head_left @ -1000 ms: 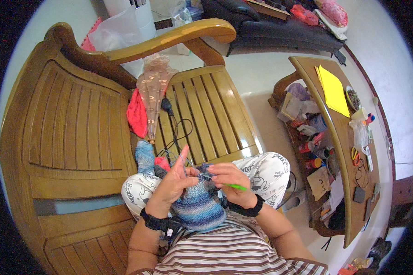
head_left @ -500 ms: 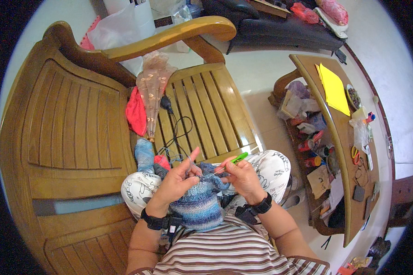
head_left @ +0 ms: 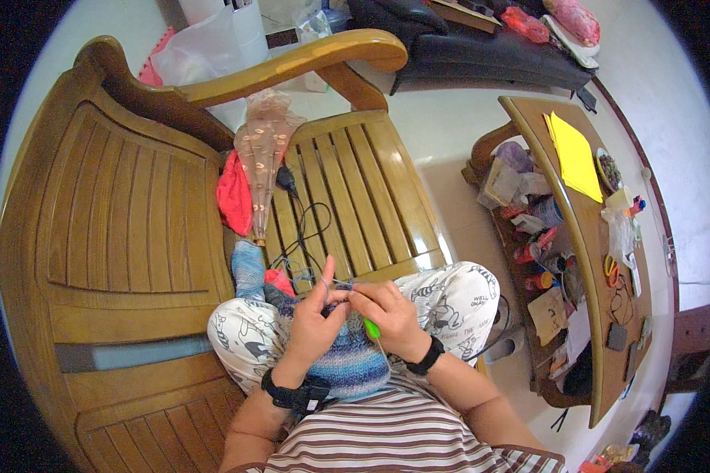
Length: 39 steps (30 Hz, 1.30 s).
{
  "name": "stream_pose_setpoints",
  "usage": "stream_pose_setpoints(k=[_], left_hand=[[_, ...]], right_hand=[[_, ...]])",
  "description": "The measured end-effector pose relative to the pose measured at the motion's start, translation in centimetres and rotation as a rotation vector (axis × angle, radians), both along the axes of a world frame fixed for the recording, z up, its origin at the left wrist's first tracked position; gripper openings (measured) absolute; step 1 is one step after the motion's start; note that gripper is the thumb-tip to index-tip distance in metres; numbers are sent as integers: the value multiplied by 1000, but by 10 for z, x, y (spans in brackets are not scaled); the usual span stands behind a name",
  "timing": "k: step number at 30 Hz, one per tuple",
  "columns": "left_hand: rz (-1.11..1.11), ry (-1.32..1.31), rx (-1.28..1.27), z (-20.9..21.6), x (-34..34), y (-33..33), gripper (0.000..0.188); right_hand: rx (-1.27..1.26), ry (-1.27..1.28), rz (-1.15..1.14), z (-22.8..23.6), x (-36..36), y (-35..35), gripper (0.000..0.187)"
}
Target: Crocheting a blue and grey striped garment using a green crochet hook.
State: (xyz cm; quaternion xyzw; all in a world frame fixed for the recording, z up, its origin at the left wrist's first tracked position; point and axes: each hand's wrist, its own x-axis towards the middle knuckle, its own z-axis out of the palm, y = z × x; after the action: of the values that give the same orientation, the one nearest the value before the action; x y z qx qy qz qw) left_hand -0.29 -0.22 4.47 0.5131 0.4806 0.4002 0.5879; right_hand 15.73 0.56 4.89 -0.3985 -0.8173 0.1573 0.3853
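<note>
Moved in beside your left hand (head_left: 314, 327), your right hand (head_left: 394, 319) grips the slim green-handled hook (head_left: 372, 328), tipped down, over the blue striped knitted piece (head_left: 347, 369) on your lap; whether your left pinches anything, I can't tell. Several bands look done; light-blue yarn (head_left: 341, 282) over 1 finger suggests more remains.

head-height fisheye view, steeply downward

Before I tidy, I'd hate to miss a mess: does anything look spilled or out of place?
Nothing looks spilled. The black corded plug looks out of place: loosely looped on the bench, where it might snag the blue yarn.
</note>
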Motion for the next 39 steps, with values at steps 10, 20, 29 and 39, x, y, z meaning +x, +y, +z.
stream_pose_setpoints(k=[10, 20, 29, 39], left_hand=[[-65, -411, -275, -3, -3, 11, 89], [103, 276, 115, 7, 10, 1, 84], [-169, -433, -314, 5, -17, 15, 76], [-261, -281, -203, 1, -12, 9, 68]], right_hand=[[-206, 601, 69, -31, 7, 2, 22], [50, 97, -14, -14, 6, -3, 36], [-120, 561, 188, -14, 19, 3, 18], [-1220, 1370, 229, -13, 27, -7, 13]])
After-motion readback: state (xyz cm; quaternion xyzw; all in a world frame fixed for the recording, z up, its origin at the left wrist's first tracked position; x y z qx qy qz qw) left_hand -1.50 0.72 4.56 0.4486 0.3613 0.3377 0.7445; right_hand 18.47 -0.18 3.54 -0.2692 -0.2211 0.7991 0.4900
